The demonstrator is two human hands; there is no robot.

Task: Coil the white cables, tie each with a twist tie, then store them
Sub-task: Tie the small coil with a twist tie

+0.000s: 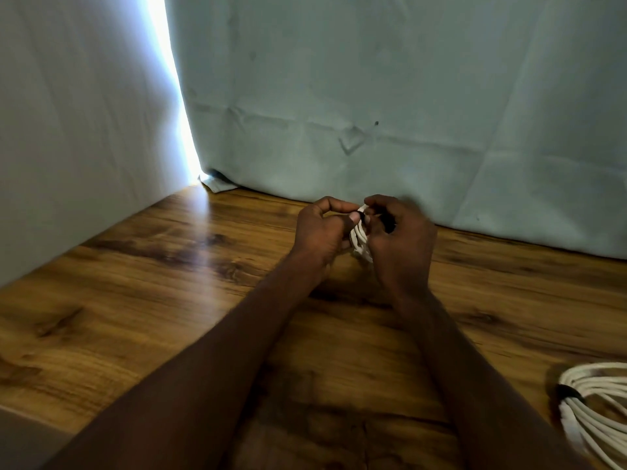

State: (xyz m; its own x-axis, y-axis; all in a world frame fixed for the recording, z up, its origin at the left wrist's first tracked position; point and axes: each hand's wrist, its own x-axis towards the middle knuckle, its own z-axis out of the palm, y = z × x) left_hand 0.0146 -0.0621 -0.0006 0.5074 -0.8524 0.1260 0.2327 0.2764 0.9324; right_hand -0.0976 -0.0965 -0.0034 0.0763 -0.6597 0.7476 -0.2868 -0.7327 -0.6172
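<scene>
White cable coil (360, 237) sits above the desk (169, 283), pinched between my left hand (322, 232) and right hand (402, 242). I'd hold the loops bunched and wind the dark tie (362, 218) snug.

Both hands meet above the wooden table (142, 276), slightly toward one o'clock from the centre. The left hand (320, 234) and right hand (402, 242) each close a grip on a small coil of white cable (360, 239) held between them, something dark pinched at its top. At five o'clock, a second coiled cable (597, 412) lies on the table, bound by a dark tie (567, 391). Pale fabric (373, 96) hangs behind.
</scene>
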